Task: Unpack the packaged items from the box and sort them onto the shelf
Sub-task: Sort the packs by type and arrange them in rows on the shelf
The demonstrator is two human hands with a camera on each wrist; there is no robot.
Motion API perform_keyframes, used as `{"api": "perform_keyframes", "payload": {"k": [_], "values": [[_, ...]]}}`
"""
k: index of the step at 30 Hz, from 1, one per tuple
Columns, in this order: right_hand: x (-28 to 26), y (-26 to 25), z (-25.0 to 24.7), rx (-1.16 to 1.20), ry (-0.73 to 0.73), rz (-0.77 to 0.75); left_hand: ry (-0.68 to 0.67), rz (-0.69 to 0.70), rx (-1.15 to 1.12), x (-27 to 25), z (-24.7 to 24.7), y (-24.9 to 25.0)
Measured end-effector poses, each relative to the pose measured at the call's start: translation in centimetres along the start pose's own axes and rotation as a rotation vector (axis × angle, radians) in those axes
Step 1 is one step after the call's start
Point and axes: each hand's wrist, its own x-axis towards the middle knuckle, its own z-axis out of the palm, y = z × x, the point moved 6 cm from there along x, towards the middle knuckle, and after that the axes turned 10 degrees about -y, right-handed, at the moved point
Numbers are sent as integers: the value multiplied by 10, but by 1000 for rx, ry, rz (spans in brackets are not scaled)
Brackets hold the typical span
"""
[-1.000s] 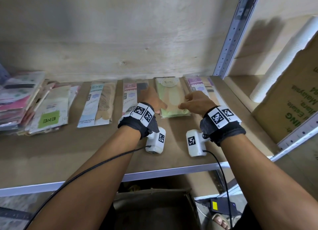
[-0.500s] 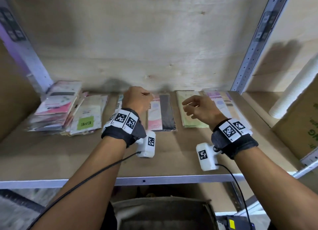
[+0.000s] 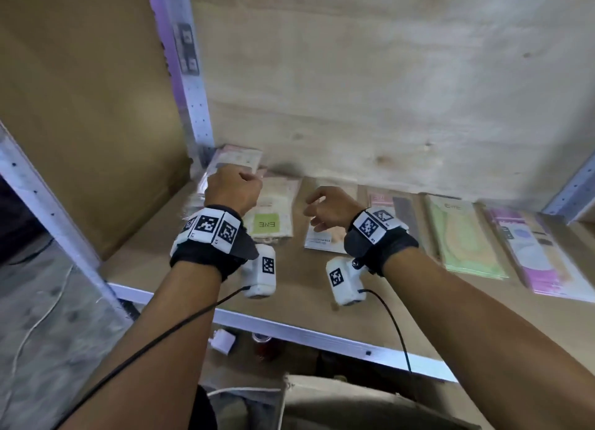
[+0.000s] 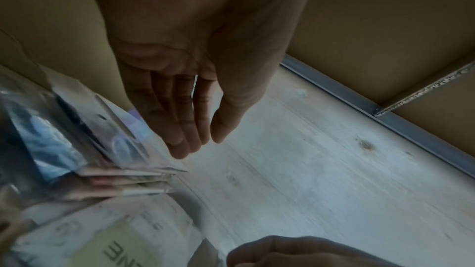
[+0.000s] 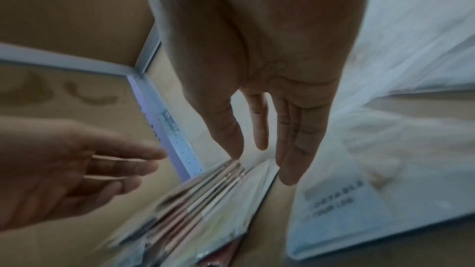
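Over the wooden shelf (image 3: 154,278), both hands are being held above the packets laid out along its back. The left hand (image 3: 233,189) is being kept over the stack of packets (image 3: 225,165) piled in the shelf's left rear corner; its fingers (image 4: 180,129) are being held nearly straight and close together, pointing down toward the top packet, and nothing is being gripped by them. Whether the fingertips are touching the stack cannot be told. The right hand (image 3: 328,209) is being held just to the right, above a pale blue packet (image 3: 322,239), with fingers (image 5: 293,141) loosely extended and nothing being held. A packet with a green label (image 3: 269,217) is lying flat between the two hands. Further right, a pink-and-black packet (image 3: 392,204), a light green packet (image 3: 463,236) and a purple packet (image 3: 541,255) are lying side by side on the board. Below the shelf's front edge, the box (image 3: 354,404) is being partly shown.
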Motion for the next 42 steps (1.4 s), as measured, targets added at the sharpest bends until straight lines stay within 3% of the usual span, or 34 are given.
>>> {"api": "perform_keyframes", "payload": {"k": [4, 11, 15, 19, 23, 28, 33, 42], "values": [[29, -9, 23, -237, -14, 29, 4, 21, 80, -6, -12, -6], [47, -10, 37, -226, -19, 40, -7, 45, 83, -4, -14, -7], [36, -7, 33, 43, -70, 34, -46, 58, 24, -2, -8, -8], [11, -5, 14, 170, -31, -41, -147, 75, 16, 3, 1, -8], [-19, -3, -8, 342, 20, -91, -247, 106, 177, 1, 14, -4], [-55, -1, -40, 525, -5, -192, -199, 174, 390, -5, 30, 9], [-88, 4, -65, 603, -66, -203, -145, 380, 364, -20, 47, 36], [-130, 24, -121, 797, -49, -296, -95, 689, -26, -50, 69, 91]]}}
